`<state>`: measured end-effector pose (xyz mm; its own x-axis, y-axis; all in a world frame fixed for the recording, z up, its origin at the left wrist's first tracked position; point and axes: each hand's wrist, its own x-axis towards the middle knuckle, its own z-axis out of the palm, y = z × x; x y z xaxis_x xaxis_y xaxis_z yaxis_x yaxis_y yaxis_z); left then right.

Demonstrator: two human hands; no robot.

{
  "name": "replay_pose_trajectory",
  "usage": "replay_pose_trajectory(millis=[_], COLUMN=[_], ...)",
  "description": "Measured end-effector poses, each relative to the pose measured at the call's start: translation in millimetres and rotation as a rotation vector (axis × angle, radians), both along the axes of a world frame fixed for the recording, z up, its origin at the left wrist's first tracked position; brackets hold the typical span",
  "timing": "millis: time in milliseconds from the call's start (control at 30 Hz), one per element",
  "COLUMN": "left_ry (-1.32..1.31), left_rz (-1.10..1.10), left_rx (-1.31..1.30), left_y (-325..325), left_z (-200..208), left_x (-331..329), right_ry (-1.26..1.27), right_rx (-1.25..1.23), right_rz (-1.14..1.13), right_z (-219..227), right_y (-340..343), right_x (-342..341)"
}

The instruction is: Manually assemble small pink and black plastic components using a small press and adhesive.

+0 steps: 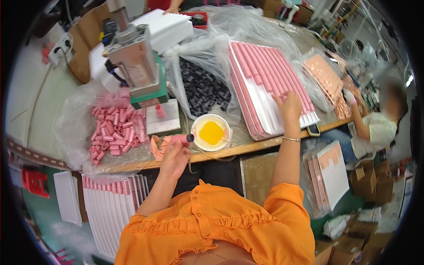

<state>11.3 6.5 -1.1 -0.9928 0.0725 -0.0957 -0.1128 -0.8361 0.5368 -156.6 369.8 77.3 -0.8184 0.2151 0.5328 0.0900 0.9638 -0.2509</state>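
Note:
My left hand [175, 160] is closed on a short pink tube [179, 138] with a black end piece. This tube sits just left of a white bowl [197, 144] holding something yellow. Over on the tray [274, 115], my right hand [289, 105] has its thumb and fingers pinched at the lower end of a row of pink tubes [265, 66]. Its fingers partly hide the tube between them. Long pink rows fill most of the white grooved tray, and bare grooves show at its lower left.
Loose pink tubes [115, 132] lie at left, and black pieces [204, 86] fill a clear bag. A press [132, 57] stands on a green base, with one pink tube [160, 111] on the block before it. At far right, a person [375, 128] sits working by another tray [323, 75].

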Motion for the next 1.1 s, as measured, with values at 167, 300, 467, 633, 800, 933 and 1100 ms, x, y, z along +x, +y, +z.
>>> replay_pose_trajectory(millis=[167, 300, 467, 633, 800, 933, 1100], left_ry=[0.008, -0.016, 0.043, 0.093, 0.081, 0.274, 0.184], left_rz=[0.041, 0.09, 0.163, 0.216, 0.264, 0.309, 0.185], left_rx=[-0.043, -0.113, -0.194, -0.285, -0.556, -1.092, -0.909], left_y=[-14, -23, -34, -38, -50, -73, -68], left_z=[-2, 1, 2, 18, 33, 41, 19], left_x=[4, 8, 0, 4, 18, 23, 15], right_ry=[-0.199, 0.138, 0.169, -0.092, -0.134, -0.092, -0.203], right_rx=[-0.001, -0.006, -0.909, -0.54, -0.351, -0.216, -0.202], right_rz=[0.001, 0.071, 0.557, 0.895, 1.073, 1.12, 1.116], right_z=[-12, -24, -4, 9, -3, -5, -14], right_y=[12, 21, -44, -176, -220, -227, -239], right_x=[-21, -12, 39, 119, 131, 133, 127])
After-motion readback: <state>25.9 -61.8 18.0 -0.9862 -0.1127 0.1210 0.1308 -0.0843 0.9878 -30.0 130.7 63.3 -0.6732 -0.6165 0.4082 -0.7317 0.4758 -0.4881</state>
